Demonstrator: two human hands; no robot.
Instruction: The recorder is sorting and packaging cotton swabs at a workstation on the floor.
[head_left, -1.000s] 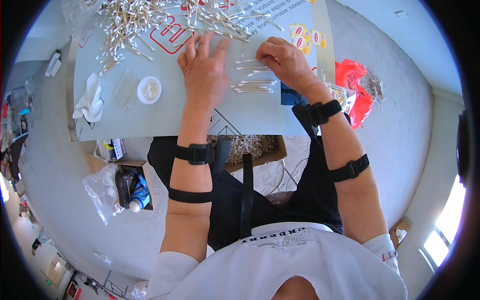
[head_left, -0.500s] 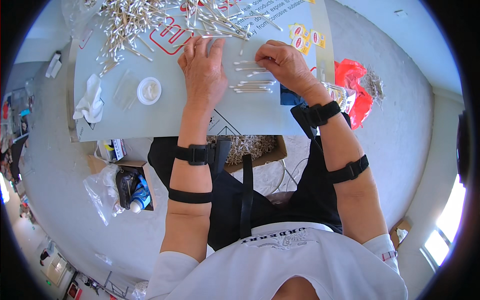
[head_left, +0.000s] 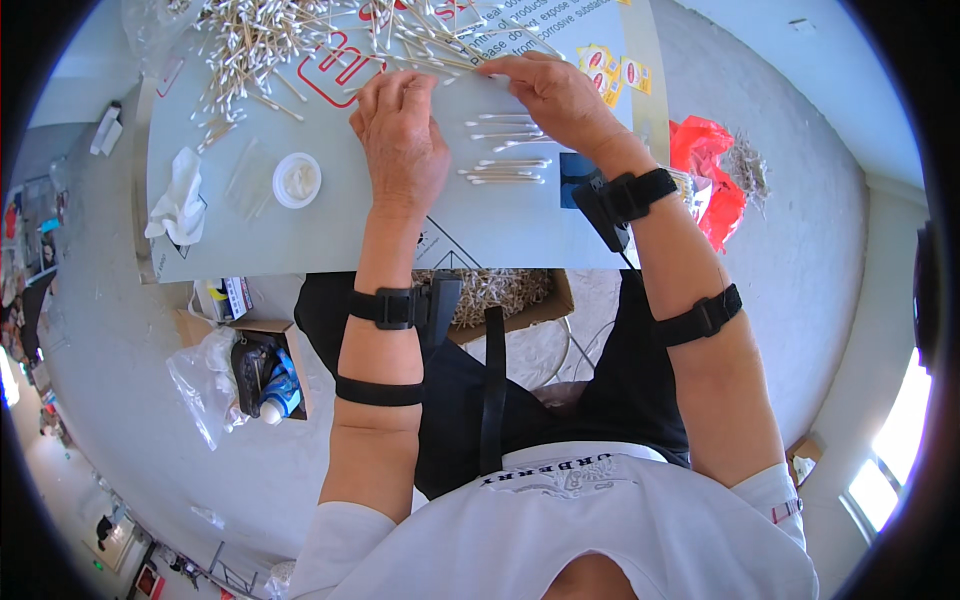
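Observation:
Near the table's far side, my left hand rests with its fingers bent down and drawn together; what lies under the fingertips is hidden. My right hand is stretched to the left, its thumb and forefinger closing around a white-tipped cotton swab by the edge of the loose swabs. Just below that hand, several cotton swabs lie crosswise in a spaced column. A large heap of loose cotton swabs spreads beyond my left hand, with more swabs scattered to its right.
On the left of the table are a round white tub, a clear plastic piece and a crumpled tissue. Yellow labels lie at the right. A red bag sits beyond the right edge; a filled box stands below.
My right hand has moved away and left, from the column toward the loose swabs. One more swab shows at the column's far end. My left fingers have curled in slightly.

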